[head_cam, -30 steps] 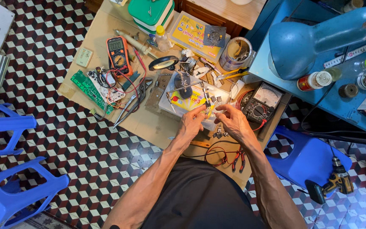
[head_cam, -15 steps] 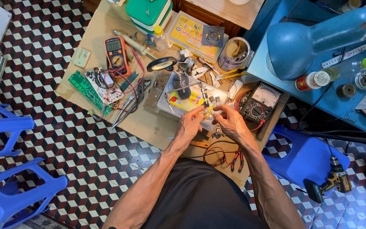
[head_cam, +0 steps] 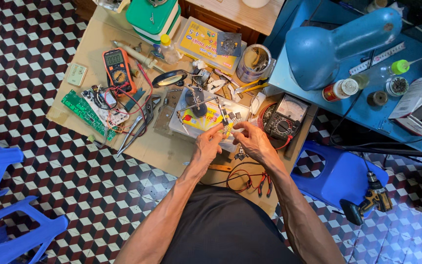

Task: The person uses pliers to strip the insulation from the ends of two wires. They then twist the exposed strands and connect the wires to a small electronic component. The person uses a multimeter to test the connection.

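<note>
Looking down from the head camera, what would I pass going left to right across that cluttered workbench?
Green circuit board → orange multimeter → magnifying glass → left hand → right hand → analog meter → blue lamp → green-capped bottle.

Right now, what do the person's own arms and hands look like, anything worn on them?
Both forearms are bare right up to the bottom edge of the picture: no sleeves show. The left hand and the right hand wear no gloves, and no watch, band or ring is visible on either wrist or on the fingers that show. The arms look lean, with visible veins. Below them is dark clothing at the person's lap.
</note>
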